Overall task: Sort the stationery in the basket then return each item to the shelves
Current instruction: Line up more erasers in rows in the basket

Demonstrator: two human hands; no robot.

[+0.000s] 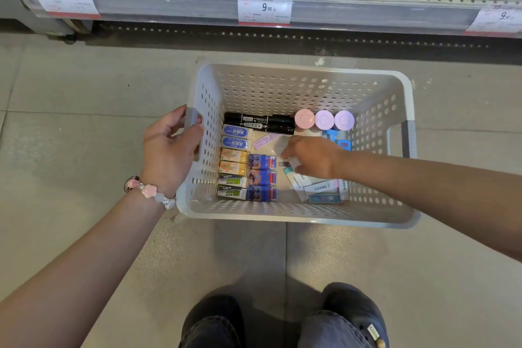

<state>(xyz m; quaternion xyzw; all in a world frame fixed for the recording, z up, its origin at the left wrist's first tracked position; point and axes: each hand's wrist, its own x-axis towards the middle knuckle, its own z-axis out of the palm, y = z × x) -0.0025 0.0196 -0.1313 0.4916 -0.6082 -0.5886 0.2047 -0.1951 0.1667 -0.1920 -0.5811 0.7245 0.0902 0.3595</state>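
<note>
Nearest me are my knees and dark shoes (353, 316) on the tiled floor, and just beyond them the white perforated basket (299, 215). My left hand (166, 152), with a beaded bracelet (149, 191) at the wrist, curls round the grey handle (192, 117) on the basket's left wall and steadies it. My right hand (310, 159) is down inside, fingers bent over the loose white and blue packets (319, 188) at the right; whether I already pinch one I cannot tell, since my hand hides the fingertips. To do this well I should lift one packet cleanly and lay it with its like, not drag the heap. The erasers (234, 167) already stand in a neat column at the left, the blue-and-red boxes (262, 176) beside them, the black markers (260, 123) along the far wall, and three round pastel caps (324, 119) next to those. My wrist could knock those upright ones. Farther off runs the shelf edge with its price tag (264, 10) and cartons above.
</note>
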